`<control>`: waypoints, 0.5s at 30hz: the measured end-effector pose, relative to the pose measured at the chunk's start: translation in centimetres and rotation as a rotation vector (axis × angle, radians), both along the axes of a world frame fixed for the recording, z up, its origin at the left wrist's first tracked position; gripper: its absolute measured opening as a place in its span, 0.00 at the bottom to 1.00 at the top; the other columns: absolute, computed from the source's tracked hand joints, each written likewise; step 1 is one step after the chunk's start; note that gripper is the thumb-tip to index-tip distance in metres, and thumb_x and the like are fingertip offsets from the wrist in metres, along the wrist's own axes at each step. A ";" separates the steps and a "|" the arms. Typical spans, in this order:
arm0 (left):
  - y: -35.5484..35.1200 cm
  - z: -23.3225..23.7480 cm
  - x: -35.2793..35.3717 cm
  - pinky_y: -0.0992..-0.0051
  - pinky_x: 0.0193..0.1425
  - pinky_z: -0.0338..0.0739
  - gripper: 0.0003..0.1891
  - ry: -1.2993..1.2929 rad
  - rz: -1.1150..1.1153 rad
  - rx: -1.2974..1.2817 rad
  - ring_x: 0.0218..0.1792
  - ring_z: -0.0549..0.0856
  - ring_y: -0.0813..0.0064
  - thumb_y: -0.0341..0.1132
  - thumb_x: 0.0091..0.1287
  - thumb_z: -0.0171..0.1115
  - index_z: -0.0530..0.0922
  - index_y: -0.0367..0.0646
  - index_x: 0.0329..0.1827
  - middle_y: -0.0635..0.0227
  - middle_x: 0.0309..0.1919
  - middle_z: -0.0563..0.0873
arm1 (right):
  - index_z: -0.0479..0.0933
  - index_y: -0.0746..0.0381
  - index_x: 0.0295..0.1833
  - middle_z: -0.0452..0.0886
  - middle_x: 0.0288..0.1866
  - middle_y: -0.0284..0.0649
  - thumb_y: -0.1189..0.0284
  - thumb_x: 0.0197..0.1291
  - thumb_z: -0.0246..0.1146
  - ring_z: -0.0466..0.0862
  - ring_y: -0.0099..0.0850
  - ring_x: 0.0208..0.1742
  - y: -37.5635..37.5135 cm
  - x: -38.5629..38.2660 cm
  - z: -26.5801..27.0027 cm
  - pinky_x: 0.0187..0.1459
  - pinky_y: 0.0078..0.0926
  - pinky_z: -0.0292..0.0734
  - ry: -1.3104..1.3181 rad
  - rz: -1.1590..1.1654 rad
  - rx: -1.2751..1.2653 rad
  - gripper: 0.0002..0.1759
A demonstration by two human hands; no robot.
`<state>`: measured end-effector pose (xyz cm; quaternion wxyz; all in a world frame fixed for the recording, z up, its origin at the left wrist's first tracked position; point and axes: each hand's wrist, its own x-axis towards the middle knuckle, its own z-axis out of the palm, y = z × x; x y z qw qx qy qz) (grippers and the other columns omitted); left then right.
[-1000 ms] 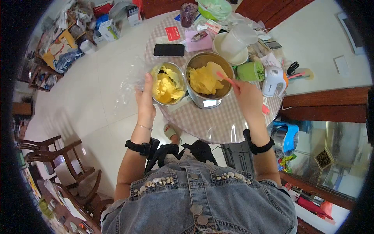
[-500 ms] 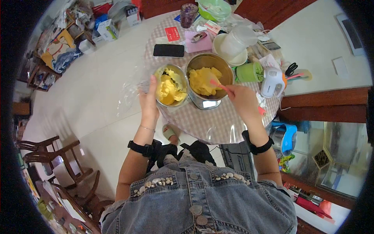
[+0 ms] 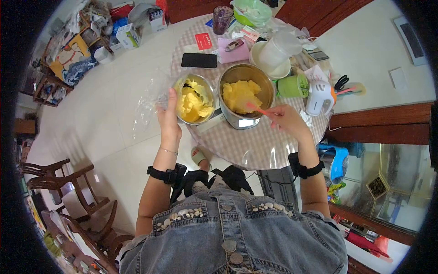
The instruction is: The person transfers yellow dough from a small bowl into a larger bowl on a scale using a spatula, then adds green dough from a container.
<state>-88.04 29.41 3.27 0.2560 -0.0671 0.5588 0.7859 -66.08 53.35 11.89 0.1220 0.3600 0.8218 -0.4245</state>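
My left hand (image 3: 169,118) grips the left side of a metal bowl (image 3: 212,89) with yellow, creamy chunks (image 3: 194,101) in it; its thumb lies at the rim and clear plastic film (image 3: 148,102) hangs beside it. My right hand (image 3: 288,120) is closed on the handle of a pink spatula (image 3: 258,108). The spatula's head is sunk in the pale yellow mass (image 3: 239,94) inside a deeper metal bowl (image 3: 271,86). This deeper bowl stands on a kitchen scale (image 3: 247,123) with a lit display.
On the checked tablecloth (image 3: 228,146) lie a black phone (image 3: 199,60) and a pink pad (image 3: 232,54). To the right are a green cup (image 3: 290,86), a hand mixer (image 3: 319,98) and a white container (image 3: 280,48). A purple glass (image 3: 222,20) stands at the back.
My left hand and its bowl have shifted slightly left, away from the deeper bowl. My right hand has moved a little right and down, and the spatula lies lower in the yellow mass.
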 end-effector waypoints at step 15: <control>-0.2 -2.4 1.5 0.65 0.74 0.50 0.58 -0.038 -0.053 0.006 0.71 0.60 0.61 0.57 0.57 0.69 0.41 0.24 0.71 0.47 0.69 0.60 | 0.84 0.58 0.41 0.83 0.32 0.48 0.62 0.60 0.59 0.83 0.48 0.34 -3.4 -0.7 -1.4 0.37 0.45 0.77 0.110 0.132 0.431 0.14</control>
